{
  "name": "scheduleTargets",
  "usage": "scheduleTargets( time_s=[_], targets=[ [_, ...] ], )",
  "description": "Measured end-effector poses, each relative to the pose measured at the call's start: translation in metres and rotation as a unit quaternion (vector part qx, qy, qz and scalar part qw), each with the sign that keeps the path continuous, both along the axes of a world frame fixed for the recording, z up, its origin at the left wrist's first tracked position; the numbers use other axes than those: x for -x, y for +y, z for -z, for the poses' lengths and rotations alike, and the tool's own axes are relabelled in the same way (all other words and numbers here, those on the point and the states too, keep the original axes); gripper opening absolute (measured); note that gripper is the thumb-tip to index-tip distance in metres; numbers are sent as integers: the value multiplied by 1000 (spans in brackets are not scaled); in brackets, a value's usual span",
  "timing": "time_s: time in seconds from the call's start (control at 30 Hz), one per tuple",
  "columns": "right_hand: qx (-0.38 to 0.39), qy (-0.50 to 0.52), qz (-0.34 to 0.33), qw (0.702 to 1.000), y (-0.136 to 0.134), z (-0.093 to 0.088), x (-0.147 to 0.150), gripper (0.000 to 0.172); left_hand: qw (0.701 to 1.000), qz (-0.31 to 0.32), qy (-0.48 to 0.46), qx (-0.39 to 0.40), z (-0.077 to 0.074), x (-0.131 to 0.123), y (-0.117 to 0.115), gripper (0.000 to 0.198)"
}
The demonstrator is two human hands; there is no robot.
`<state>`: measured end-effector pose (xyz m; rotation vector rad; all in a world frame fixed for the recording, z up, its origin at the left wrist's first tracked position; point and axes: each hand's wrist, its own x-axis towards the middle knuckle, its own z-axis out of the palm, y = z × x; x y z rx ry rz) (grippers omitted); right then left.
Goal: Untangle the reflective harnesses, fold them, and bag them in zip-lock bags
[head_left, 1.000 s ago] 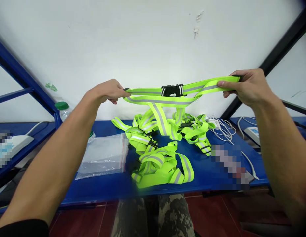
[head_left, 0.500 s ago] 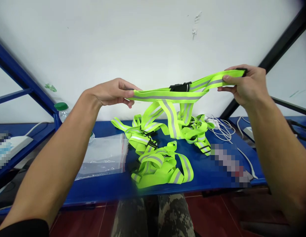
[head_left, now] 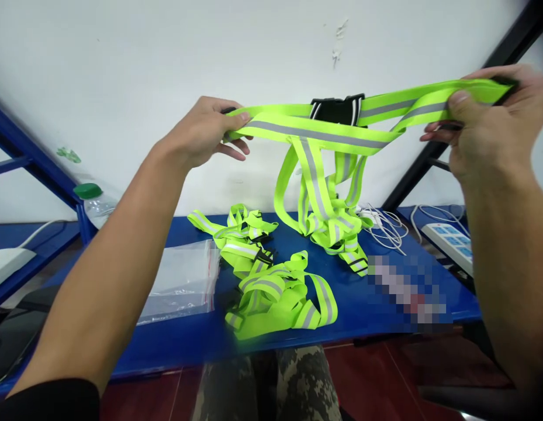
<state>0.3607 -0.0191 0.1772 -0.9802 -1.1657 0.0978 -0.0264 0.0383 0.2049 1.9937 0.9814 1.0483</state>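
My L hand (head_left: 210, 134) & R hand (head_left: 494, 126) pinch the ends of the belt (head_left: 324, 133), up above the tabletop (head_left: 350, 307). Its straps (head_left: 314, 175) hang to the R pile (head_left: 336, 231); can't tell if they're caught. If so, a quick tug could knot 'em.

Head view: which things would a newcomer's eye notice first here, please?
Probably the neon-green reflective harness, stretched before the white wall in the grip of the left hand and right hand. Next, its black buckle between the hands, then the tangled reflective straps below, on the blue table.
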Motion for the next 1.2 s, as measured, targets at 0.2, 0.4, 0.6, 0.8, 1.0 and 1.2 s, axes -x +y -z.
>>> scheduleTargets(
  time_s=[0.2, 0.4, 0.6, 0.8, 1.0, 1.2],
  targets=[
    [53, 22, -70, 996, -4, 14, 1, 16, 992, 75, 59, 88, 12, 13, 0, 49],
    [141, 30, -106, 984, 11, 24, 9, 15, 976, 83, 176, 100, 25, 28, 10, 46],
    [102, 96, -69, 988, 43, -12, 33, 19, 983, -132, 91, -87, 8, 10, 23, 41],
    [-6, 66, -219, 973, -18, 9, 35, 21, 957, -176, 80, -218, 16, 36, -45, 33],
    [332, 8, -240, 912, -57, 141, 53, 18, 942, -58, 315, -97, 143, 64, -66, 40],
    [300, -149, -272, 902, -43, 161, 66, 19, 886, -15, 448, -120, 170, 33, -76, 59]
  ],
)
